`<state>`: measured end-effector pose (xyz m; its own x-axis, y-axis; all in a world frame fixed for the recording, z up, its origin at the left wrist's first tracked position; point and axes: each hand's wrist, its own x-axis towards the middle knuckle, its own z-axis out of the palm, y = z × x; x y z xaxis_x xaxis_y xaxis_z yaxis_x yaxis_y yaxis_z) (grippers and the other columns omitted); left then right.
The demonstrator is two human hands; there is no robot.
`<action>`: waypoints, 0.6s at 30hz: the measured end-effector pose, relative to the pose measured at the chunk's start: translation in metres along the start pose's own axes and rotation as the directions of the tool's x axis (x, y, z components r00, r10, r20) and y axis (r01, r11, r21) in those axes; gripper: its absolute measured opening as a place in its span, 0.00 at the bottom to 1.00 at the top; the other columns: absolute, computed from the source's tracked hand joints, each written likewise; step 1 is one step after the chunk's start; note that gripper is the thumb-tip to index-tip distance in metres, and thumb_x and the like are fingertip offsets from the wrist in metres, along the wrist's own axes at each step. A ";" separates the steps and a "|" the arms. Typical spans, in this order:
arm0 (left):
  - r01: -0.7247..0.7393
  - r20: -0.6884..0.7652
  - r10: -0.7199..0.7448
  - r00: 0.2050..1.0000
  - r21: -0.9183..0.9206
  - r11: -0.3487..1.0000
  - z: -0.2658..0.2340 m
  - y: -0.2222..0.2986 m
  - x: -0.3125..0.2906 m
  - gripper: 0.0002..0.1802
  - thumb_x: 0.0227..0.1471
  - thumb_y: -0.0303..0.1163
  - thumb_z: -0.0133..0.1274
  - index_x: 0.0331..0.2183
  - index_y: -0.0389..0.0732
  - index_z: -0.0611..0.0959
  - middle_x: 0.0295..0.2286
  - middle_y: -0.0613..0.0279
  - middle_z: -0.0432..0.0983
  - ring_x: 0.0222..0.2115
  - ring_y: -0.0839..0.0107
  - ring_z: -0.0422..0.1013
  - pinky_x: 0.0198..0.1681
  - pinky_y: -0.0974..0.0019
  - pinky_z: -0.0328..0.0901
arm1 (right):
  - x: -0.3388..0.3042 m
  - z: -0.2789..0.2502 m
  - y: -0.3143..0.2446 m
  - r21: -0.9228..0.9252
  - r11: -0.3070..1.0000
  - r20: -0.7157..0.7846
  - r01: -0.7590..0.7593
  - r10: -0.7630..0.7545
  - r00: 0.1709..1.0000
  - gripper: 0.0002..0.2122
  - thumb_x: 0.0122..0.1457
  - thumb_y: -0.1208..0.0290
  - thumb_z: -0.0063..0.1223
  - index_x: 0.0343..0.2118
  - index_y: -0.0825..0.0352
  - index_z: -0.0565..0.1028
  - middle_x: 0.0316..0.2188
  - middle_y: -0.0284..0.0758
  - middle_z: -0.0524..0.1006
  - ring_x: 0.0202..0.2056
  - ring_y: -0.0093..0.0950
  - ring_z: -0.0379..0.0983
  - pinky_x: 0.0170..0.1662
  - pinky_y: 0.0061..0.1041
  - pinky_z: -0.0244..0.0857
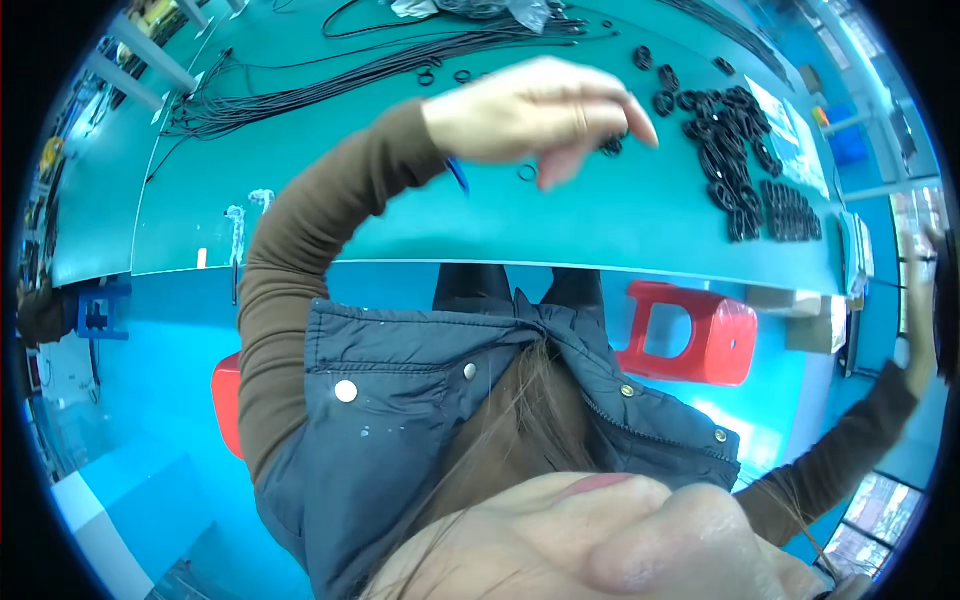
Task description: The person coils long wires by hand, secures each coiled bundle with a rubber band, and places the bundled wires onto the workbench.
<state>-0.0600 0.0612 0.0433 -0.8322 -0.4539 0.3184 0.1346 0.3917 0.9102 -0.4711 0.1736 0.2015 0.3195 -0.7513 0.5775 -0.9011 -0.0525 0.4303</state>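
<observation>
Shows bare left hand point(545, 115) loosely half-curled, apparently empty, above matte green surface point(400, 225). Places small black coil point(612, 147) beneath it, heaped black coils point(735, 150) rightward. Cannot tell grip of blurred right hand point(917, 285).

Blk coils point(735, 165) heaped R; nr-ctr coil point(612, 147) partly hidden.

This looks like a factory workshop: a long green worktable point(650, 215) carries a bundle of black cables point(345, 83) and a heap of small black coils point(728, 150). A red plastic stool point(735, 340) (plain, backless seating) stands near it on bright blue floor point(170, 370).
</observation>
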 end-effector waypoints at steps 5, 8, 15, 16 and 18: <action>0.160 0.072 -0.144 0.987 -0.562 0.812 0.083 -0.035 -0.002 0.18 0.62 0.37 0.37 0.41 0.32 0.74 0.14 0.71 0.59 0.13 0.82 0.56 0.17 0.77 0.55 | -0.068 0.070 -0.193 0.926 -0.029 0.377 -0.376 0.028 0.926 0.12 0.55 0.80 0.49 0.43 0.70 0.71 0.25 0.30 0.73 0.27 0.19 0.70 0.33 0.18 0.65; 0.123 0.080 -0.095 0.992 -0.749 0.651 0.107 -0.058 0.012 0.21 0.62 0.42 0.37 0.42 0.32 0.73 0.14 0.73 0.53 0.13 0.83 0.51 0.15 0.78 0.49 | -0.085 0.103 -0.211 0.907 -0.085 0.419 -0.413 0.062 0.906 0.07 0.58 0.79 0.47 0.38 0.71 0.74 0.18 0.25 0.67 0.20 0.12 0.61 0.21 0.12 0.54; 0.188 0.169 -0.119 0.979 -0.966 0.175 0.157 -0.070 -0.010 0.25 0.62 0.44 0.33 0.46 0.31 0.69 0.14 0.74 0.52 0.10 0.86 0.47 0.11 0.79 0.44 | -0.079 0.186 -0.248 0.935 -0.230 0.264 -0.270 -0.055 0.963 0.07 0.60 0.75 0.47 0.39 0.65 0.77 0.20 0.24 0.68 0.21 0.12 0.59 0.23 0.13 0.55; 0.184 0.159 -0.131 0.979 -0.961 0.206 0.159 -0.069 -0.011 0.24 0.62 0.44 0.34 0.46 0.31 0.69 0.13 0.74 0.53 0.10 0.86 0.48 0.11 0.79 0.44 | -0.082 0.191 -0.256 0.922 -0.253 0.282 -0.294 -0.082 0.956 0.07 0.60 0.75 0.48 0.39 0.65 0.76 0.20 0.24 0.69 0.21 0.12 0.59 0.23 0.14 0.56; 0.134 0.095 -0.156 0.983 -0.954 0.270 0.155 -0.066 -0.013 0.23 0.62 0.42 0.36 0.45 0.30 0.70 0.13 0.74 0.55 0.10 0.86 0.49 0.11 0.79 0.45 | -0.089 0.209 -0.269 0.950 -0.190 0.231 -0.250 -0.118 0.966 0.08 0.60 0.74 0.47 0.39 0.66 0.76 0.20 0.27 0.71 0.21 0.13 0.62 0.23 0.16 0.59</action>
<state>-0.1413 0.1649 -0.0621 -0.8901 -0.4316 0.1464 0.4373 -0.7184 0.5409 -0.3179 0.1172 -0.1103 0.3473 -0.8712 0.3471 -0.1872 -0.4271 -0.8846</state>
